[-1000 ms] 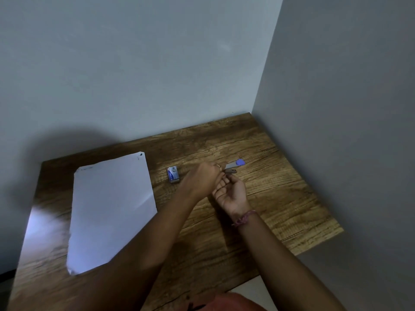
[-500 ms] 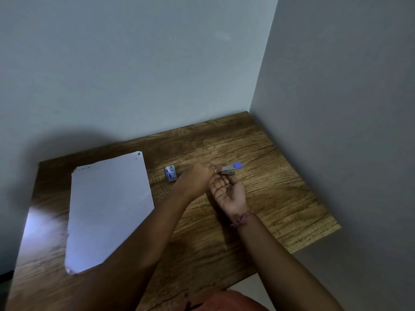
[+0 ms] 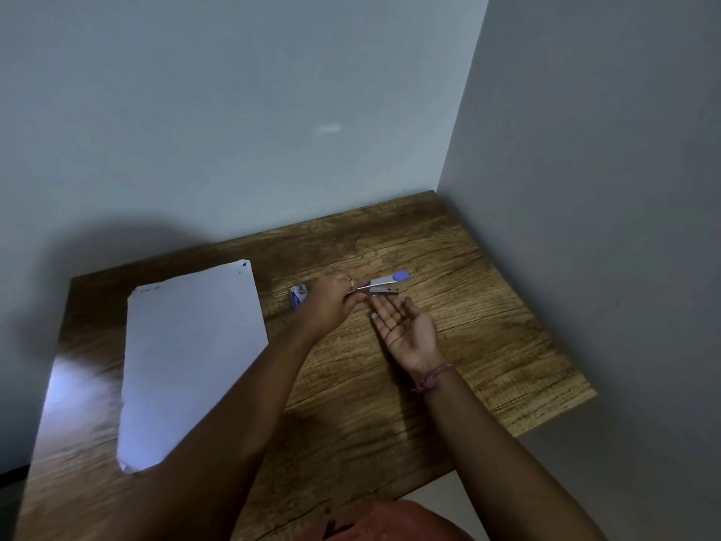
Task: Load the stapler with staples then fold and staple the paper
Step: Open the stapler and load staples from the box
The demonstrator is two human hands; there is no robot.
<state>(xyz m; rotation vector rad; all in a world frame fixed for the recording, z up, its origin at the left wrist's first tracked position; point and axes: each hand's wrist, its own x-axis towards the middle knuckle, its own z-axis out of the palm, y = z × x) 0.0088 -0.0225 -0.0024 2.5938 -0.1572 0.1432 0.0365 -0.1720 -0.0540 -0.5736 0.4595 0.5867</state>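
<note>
A small silver stapler (image 3: pixel 384 286) with a purple tip lies on the wooden table (image 3: pixel 487 345) near its middle. My left hand (image 3: pixel 331 302) pinches the stapler's near end, where a thin metal part sticks out. My right hand (image 3: pixel 405 329) lies palm up just in front of the stapler, fingers straight, holding nothing. A small blue and white staple box (image 3: pixel 298 296) sits left of my left hand, partly hidden by it. A white sheet of paper (image 3: pixel 191 357) lies flat on the left part of the table.
The table stands in a corner, with walls behind it and along its right side. Its front right edge (image 3: pixel 546 421) drops off to the floor. My left forearm crosses over the paper's near right corner.
My right hand has drawn back from the stapler and now lies open, palm up. My left hand stays at the stapler's near end. The camera view shifted slightly.
</note>
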